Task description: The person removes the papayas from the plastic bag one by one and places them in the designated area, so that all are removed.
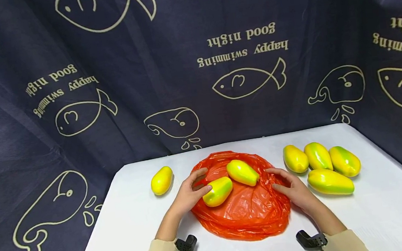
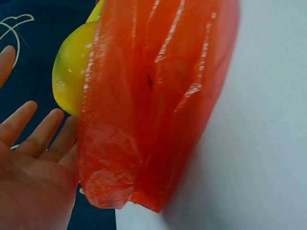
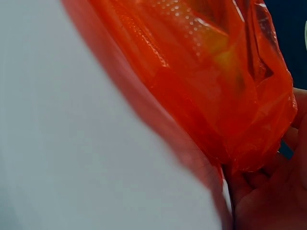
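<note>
A red plastic bag (image 1: 248, 215) lies spread with its mouth up on the white table. Two yellow-green papayas sit inside it, a left papaya (image 1: 217, 192) and a right papaya (image 1: 242, 172). My left hand (image 1: 189, 193) is at the bag's left rim, its fingers spread beside the left papaya; the left wrist view shows the palm bare and the fingers extended near the papaya (image 2: 72, 72). At the bag's right rim, my right hand (image 1: 293, 187) touches the red plastic with extended fingers. Bag film (image 3: 211, 105) hides part of those fingers in the right wrist view.
A single papaya (image 1: 162, 181) lies on the table left of the bag. Several more papayas (image 1: 330, 182) are grouped at the right. Behind the white table (image 1: 114, 243) hangs a dark blue curtain (image 1: 179, 61) with fish drawings.
</note>
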The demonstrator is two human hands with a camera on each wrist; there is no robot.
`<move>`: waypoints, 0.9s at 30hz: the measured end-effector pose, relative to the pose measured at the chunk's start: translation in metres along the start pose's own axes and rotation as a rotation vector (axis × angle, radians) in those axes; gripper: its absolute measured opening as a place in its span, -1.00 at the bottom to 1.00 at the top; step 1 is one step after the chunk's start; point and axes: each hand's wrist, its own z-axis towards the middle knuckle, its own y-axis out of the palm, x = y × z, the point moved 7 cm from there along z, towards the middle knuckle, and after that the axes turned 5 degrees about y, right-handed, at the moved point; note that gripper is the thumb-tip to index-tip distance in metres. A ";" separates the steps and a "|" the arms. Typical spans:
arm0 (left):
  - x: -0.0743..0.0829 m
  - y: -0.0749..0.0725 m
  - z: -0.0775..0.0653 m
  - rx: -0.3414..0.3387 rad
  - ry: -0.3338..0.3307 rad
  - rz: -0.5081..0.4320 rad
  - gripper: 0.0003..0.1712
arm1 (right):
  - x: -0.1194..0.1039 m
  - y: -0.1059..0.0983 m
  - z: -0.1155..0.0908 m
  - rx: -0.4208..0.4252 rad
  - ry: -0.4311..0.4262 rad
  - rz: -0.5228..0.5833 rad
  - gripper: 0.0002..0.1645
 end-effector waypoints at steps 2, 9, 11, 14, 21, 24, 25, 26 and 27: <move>-0.002 0.002 -0.001 -0.021 -0.007 0.009 -0.29 | 0.000 0.000 0.000 0.000 -0.003 -0.002 -0.38; -0.010 0.010 -0.003 -0.101 -0.042 0.095 -0.25 | -0.001 -0.001 0.000 0.006 -0.019 -0.015 -0.39; -0.012 0.013 -0.004 -0.119 -0.034 0.110 -0.22 | -0.002 -0.001 0.000 0.004 -0.033 -0.013 -0.39; -0.014 0.015 -0.004 -0.133 -0.032 0.124 -0.18 | -0.004 0.000 -0.001 0.004 -0.055 -0.007 -0.39; -0.020 0.018 -0.009 -0.162 -0.077 0.159 -0.13 | -0.007 0.000 -0.002 0.003 -0.053 0.007 -0.39; -0.022 0.020 -0.010 -0.169 -0.081 0.156 -0.12 | -0.006 0.000 -0.002 0.000 -0.050 0.010 -0.39; -0.022 0.020 -0.011 -0.168 -0.080 0.153 -0.12 | -0.006 0.000 -0.002 0.000 -0.049 0.009 -0.39; -0.023 0.020 -0.011 -0.168 -0.078 0.151 -0.13 | -0.006 0.000 -0.002 -0.001 -0.048 0.006 -0.39; -0.023 0.020 -0.011 -0.165 -0.082 0.147 -0.13 | -0.006 0.000 -0.002 0.000 -0.049 0.003 -0.39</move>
